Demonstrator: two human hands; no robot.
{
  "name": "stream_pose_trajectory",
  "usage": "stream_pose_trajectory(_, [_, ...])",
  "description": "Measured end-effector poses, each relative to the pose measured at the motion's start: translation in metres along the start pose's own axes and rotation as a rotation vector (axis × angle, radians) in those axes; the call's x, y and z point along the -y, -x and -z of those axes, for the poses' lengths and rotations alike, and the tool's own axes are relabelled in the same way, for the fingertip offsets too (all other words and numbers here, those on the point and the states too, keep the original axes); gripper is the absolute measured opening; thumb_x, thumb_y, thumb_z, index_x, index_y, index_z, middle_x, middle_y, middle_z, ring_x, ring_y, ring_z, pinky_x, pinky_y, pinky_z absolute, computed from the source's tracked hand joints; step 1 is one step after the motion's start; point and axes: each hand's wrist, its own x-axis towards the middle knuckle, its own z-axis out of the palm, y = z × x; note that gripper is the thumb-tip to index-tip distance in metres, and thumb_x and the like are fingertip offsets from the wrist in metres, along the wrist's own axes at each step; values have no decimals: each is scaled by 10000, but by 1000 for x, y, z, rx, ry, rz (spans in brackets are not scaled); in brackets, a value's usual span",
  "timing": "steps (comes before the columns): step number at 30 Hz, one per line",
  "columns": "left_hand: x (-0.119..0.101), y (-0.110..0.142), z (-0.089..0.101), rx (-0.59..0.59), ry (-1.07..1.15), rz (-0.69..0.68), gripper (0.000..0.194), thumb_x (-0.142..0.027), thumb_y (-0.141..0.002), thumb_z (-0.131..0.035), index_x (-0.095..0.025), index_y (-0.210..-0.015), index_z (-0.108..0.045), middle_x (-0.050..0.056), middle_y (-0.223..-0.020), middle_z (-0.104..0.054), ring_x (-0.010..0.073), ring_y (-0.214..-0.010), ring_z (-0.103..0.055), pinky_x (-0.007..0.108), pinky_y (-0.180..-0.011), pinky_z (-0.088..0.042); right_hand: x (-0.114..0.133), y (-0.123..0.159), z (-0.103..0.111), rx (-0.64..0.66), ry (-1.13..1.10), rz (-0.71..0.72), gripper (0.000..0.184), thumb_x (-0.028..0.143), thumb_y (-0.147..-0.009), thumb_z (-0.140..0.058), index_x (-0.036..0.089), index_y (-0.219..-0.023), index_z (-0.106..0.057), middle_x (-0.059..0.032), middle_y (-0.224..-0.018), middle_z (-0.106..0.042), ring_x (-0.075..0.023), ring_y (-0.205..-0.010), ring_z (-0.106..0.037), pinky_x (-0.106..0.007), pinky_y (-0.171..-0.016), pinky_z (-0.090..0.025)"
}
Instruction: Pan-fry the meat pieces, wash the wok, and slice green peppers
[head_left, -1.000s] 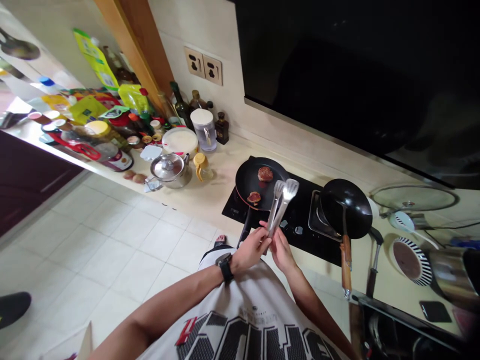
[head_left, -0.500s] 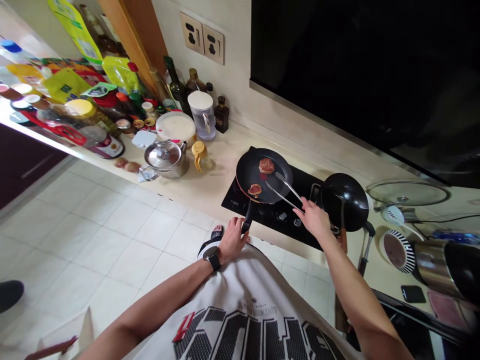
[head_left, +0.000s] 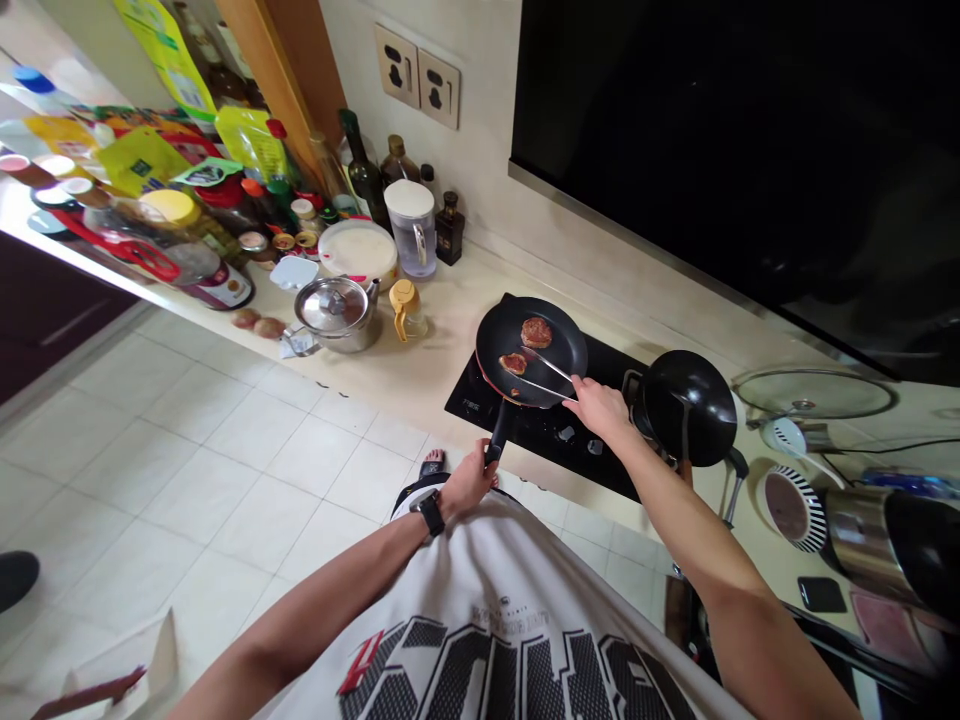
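Left hand (head_left: 468,476) grips pan handle (head_left: 499,428). Right hand (head_left: 602,408) holds tongs (head_left: 553,367) at near meat piece (head_left: 513,363); brace handle, squeeze evenly.

The pan (head_left: 492,335) I saw was black, the meat (head_left: 536,332) reddish-brown, the tongs (head_left: 550,365) silvery; the pale grey shirt (head_left: 555,575) bore black lettering (head_left: 491,665) and a red patch (head_left: 360,662), the bowl (head_left: 815,518) striped black and white, the small jug (head_left: 405,296) yellow-lidded.
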Motion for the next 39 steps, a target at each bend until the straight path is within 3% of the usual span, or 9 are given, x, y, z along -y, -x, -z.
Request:
stream_pose_trajectory(10, [2, 0, 0, 4, 34, -9, 352, -268, -954, -472, -175, -1285, -396, -50, -654, -597, 141, -521, -570, 242, -559, -425, -22, 18, -3, 29, -37, -53, 632, 704, -967, -387, 195, -1293, -573, -156, -1078, -705, -286, -932, -713, -329, -757, -495])
stream_pose_trajectory(17, [7, -2, -1, -5, 14, -37, 362, -303, -946, -501, -169, -1272, -416, -52, -634, -598, 148, -510, -568, 260, -576, -429, -31, 25, 1, 65, -36, -23, 504, 627, -1002, -425, 219, -1219, -627, -125, -1033, -729, -265, -895, -717, -310, -731, -486])
stream_pose_trajectory(26, [11, -4, 0, 26, -4, -37, 372, -275, -962, -464, -152, -1305, -390, -38, -651, -605, 148, -499, -566, 264, -566, -433, -7, 20, 24, 75, 18, 56, 506, 618, -970, -526, 178, -1187, -648, -159, -1060, -726, -290, -970, -719, -328, -765, -505])
stream_pose_trajectory(32, [10, -3, -1, -8, -22, -40, 345, -248, -952, -468, -157, -1279, -403, -40, -664, -602, 152, -525, -589, 270, -587, -438, -20, 27, 27, -1, 35, -88, 494, 569, -991, -513, 143, -1211, -631, -178, -1027, -728, -293, -917, -727, -328, -745, -507])
stream_pose_trajectory(39, [11, -2, 0, 18, 18, -29, 353, -293, -967, -462, -174, -1291, -389, -37, -699, -610, 141, -518, -592, 260, -564, -444, -48, 29, 21, 55, -13, -221, 470, 573, -1004, -473, 200, -1201, -682, -158, -1036, -730, -286, -948, -714, -340, -786, -499])
